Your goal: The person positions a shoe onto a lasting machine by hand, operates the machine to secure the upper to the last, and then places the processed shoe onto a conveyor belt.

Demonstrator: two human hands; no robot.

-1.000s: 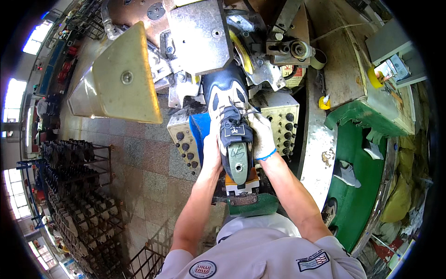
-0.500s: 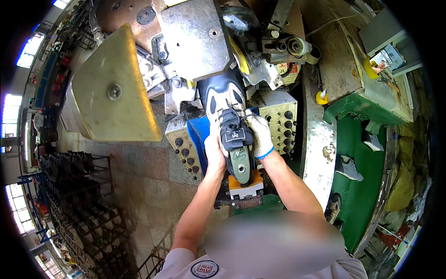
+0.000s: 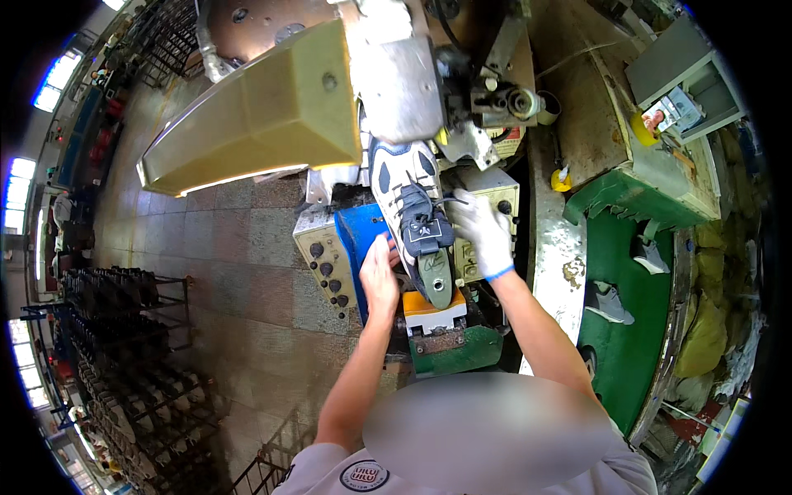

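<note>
A white, black and dark blue sneaker upper [image 3: 408, 186] sits on a green shoe last [image 3: 435, 280], toe pointing away into the machine. Its toe lies under a metal plate [image 3: 401, 101], and the last's heel end is over an orange-topped support [image 3: 434, 315]. Just left of the shoe is my bare left hand [image 3: 380, 276], open, fingers beside the shoe and in front of a blue panel [image 3: 356, 235]. My right hand [image 3: 484, 231], in a white glove with a blue cuff, is open to the right of the shoe, slightly blurred, and holds nothing visible. A dark lace stretches toward its fingers.
A large yellowish machine cover [image 3: 264, 115] overhangs at the upper left. Control boxes with black knobs [image 3: 326, 268] flank the shoe. On the right, grey shoes [image 3: 609, 304] lie on a green conveyor [image 3: 615, 351] behind a metal edge. Racks of shoes [image 3: 140, 371] stand at left.
Both hands have let go of the shoe; the right has moved off to the right. The yellowish cover has swung to the right, and the metal plate over the toe has shifted.
</note>
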